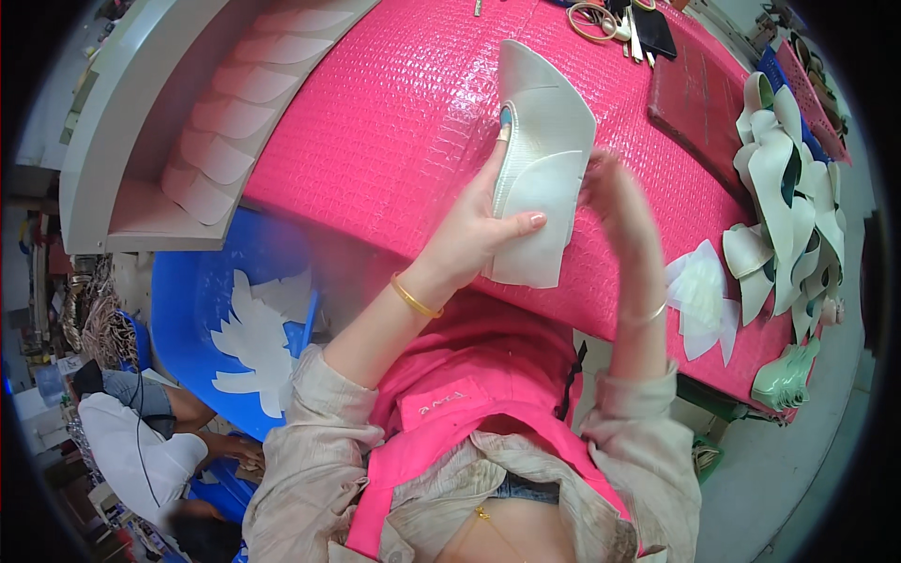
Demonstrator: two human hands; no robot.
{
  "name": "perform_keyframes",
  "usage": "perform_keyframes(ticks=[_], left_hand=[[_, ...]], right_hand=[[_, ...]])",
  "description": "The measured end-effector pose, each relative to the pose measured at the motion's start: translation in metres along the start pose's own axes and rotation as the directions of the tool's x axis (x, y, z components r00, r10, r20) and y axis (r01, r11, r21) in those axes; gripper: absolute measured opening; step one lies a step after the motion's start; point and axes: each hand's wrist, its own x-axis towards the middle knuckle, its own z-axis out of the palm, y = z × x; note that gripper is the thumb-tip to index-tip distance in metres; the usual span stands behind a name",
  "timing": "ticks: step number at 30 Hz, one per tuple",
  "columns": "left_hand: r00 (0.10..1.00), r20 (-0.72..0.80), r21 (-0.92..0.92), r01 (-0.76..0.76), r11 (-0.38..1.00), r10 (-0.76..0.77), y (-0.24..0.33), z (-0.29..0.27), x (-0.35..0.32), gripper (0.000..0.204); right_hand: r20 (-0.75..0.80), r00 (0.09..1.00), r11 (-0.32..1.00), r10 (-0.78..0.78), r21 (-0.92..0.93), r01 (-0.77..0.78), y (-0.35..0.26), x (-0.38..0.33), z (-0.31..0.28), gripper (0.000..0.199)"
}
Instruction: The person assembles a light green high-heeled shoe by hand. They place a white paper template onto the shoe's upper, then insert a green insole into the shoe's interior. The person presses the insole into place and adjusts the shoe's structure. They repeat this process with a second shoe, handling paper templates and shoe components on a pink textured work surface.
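My left hand (483,220) grips a white curved shoe-upper piece (540,155), thumb across its lower front and a finger up its left edge. It is held upright over the pink textured table (394,122). My right hand (624,202) is blurred beside the piece's right edge, fingers spread, touching or almost touching it. Both wrists wear gold bangles.
A pile of white shoe uppers (788,197) lies at the table's right, with thin white cut pieces (699,296) in front. Scissors and tools (610,21) are at the far edge. A blue tub (216,319) with white pieces sits left, near a crouching person (141,432).
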Motion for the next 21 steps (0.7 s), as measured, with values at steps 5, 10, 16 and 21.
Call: perform_keyframes(ticks=[5,10,16,21], left_hand=[[0.989,-0.049,0.321,0.150,0.935,-0.142,-0.023,-0.012,-0.020,0.039],[0.994,-0.105,0.407,0.081,0.910,-0.041,-0.023,-0.001,-0.026,0.025],[0.989,-0.056,-0.002,0.135,0.991,-0.135,-0.011,0.000,-0.020,0.028],[0.860,-0.471,0.008,-0.217,0.976,0.195,-0.005,-0.001,0.012,0.028]], right_hand=[[-0.303,0.794,0.840,-0.528,-0.329,0.433,-0.009,-0.004,0.038,0.022],[-0.464,0.679,0.819,-0.569,-0.242,0.520,-0.024,0.012,0.047,0.025],[-0.375,0.647,0.745,-0.664,-0.399,0.534,-0.020,0.016,0.056,0.037],[0.122,0.982,0.980,-0.142,-0.122,0.157,-0.026,-0.002,0.049,0.042]])
